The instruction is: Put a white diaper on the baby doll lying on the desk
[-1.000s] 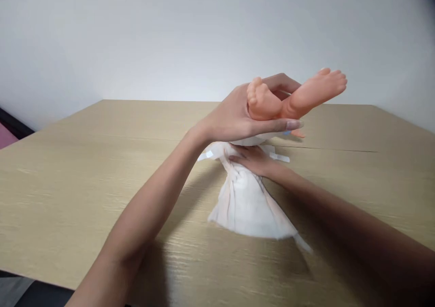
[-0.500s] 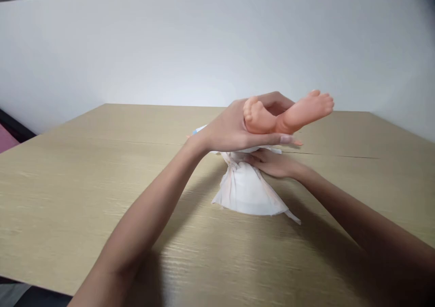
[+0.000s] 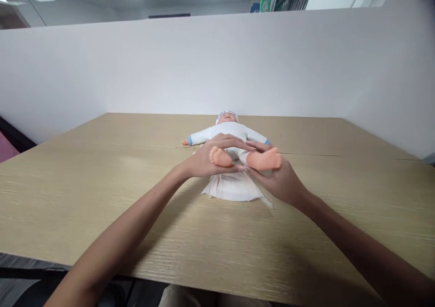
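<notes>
A baby doll point(image 3: 228, 129) in a white suit with blue cuffs and a white printed cap lies on its back, its head away from me and its feet toward me. My left hand point(image 3: 207, 158) wraps round the doll's leg on the left, fingers above and thumb below the bare foot point(image 3: 220, 156). On the other side my right hand point(image 3: 285, 182) holds the doll's right-hand leg near its bare foot point(image 3: 267, 159). Beneath the legs a white diaper point(image 3: 234, 190) lies spread on the table, its far part hidden by my hands and the doll.
The wooden table point(image 3: 112, 189) has a thin seam across it beyond my hands. A white partition point(image 3: 204, 66) closes off its far side. Something pink point(image 3: 7, 148) shows at the far left edge. My knees point(image 3: 180, 295) are under the near edge.
My left hand has lowered the doll's legs, which it held raised together. My right hand has come from under the doll to the right-hand leg. The legs are now apart; the view has tilted up.
</notes>
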### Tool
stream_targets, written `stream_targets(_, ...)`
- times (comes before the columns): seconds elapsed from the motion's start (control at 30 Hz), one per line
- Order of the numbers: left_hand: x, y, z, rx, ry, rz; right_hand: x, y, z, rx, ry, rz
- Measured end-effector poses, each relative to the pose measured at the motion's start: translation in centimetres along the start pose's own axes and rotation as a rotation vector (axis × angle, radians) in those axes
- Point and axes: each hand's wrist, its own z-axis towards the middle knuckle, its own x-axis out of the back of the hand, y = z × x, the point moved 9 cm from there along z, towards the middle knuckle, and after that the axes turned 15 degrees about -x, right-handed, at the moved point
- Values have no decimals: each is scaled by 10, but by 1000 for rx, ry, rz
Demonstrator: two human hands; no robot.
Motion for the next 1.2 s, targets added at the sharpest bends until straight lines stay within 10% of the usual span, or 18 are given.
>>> stream_targets(0.37, -18, -28, -119, 8, -320, 166, -13, 71, -43, 442, -265, -346)
stream_targets(1.0, -28, -21, -106, 250, -301, 182, -12, 96, -32, 22, -529, -123)
stream_targets(1.2, -48, -24, -102, 349, -266, 405, -15, 69, -39, -13, -406, -210)
